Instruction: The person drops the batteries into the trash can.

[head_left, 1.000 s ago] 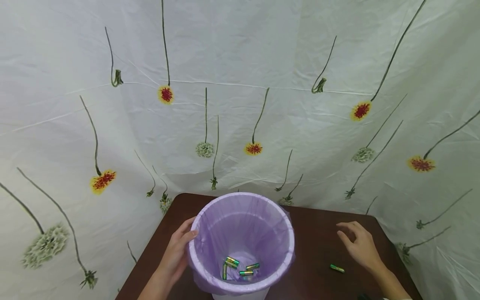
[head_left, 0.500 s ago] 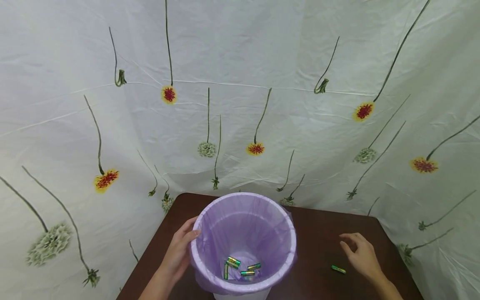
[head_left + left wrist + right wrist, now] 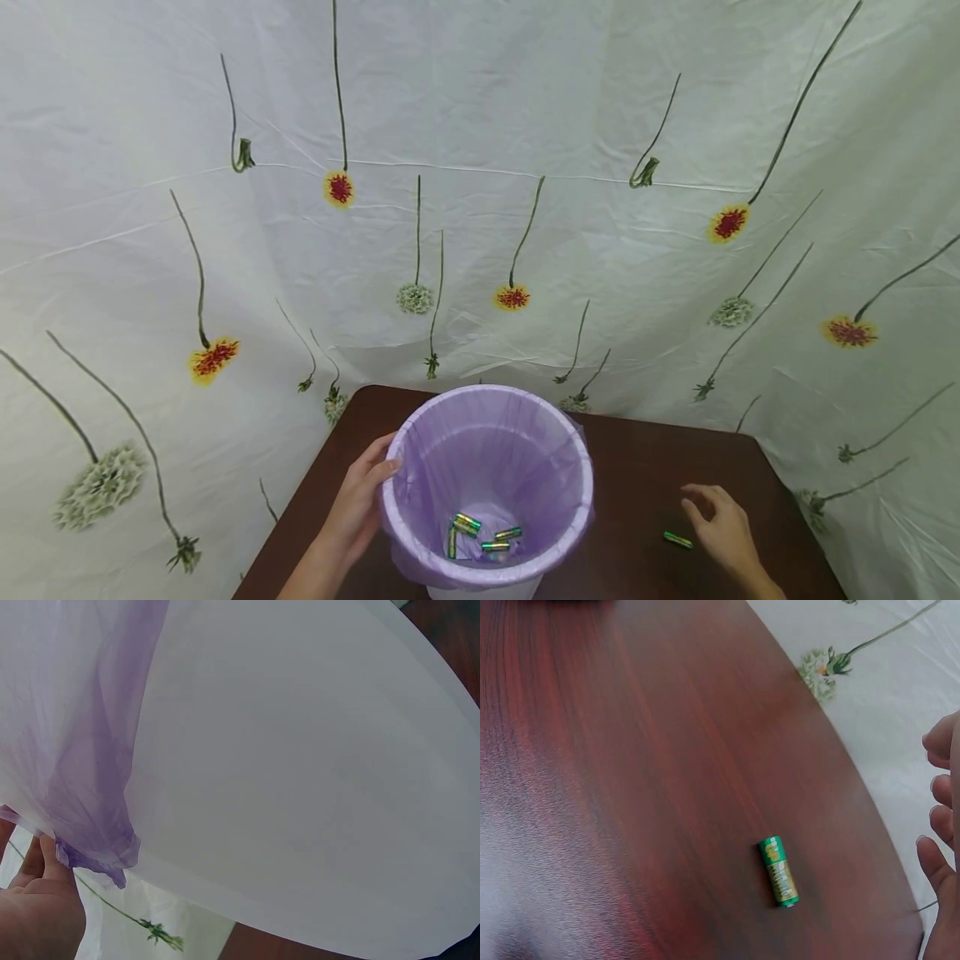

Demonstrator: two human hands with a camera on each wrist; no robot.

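A white trash bin [image 3: 483, 577] lined with a purple plastic bag [image 3: 487, 442] stands upright on the table. My left hand [image 3: 352, 504] grips its left rim, thumb over the edge and fingers outside. In the left wrist view, that hand [image 3: 45, 900] is by the bag's loose hem, against the bin's pale wall [image 3: 300, 765]. Several green and gold batteries [image 3: 467, 524] lie at the bottom of the bin. One more battery [image 3: 677, 540] lies on the table to the right, also seen in the right wrist view [image 3: 779, 871]. My right hand [image 3: 722, 527] hovers just right of it, fingers loosely bent, holding nothing.
The dark red-brown table [image 3: 630, 467] has rounded far corners. Behind it and on both sides hangs a white cloth [image 3: 480, 100] printed with flowers and stems. A dark object [image 3: 562, 601] shows at the top edge of the right wrist view.
My right hand has come down and toward the near side, beside the loose battery. The left hand stays on the bin's rim. The head view has shifted slightly.
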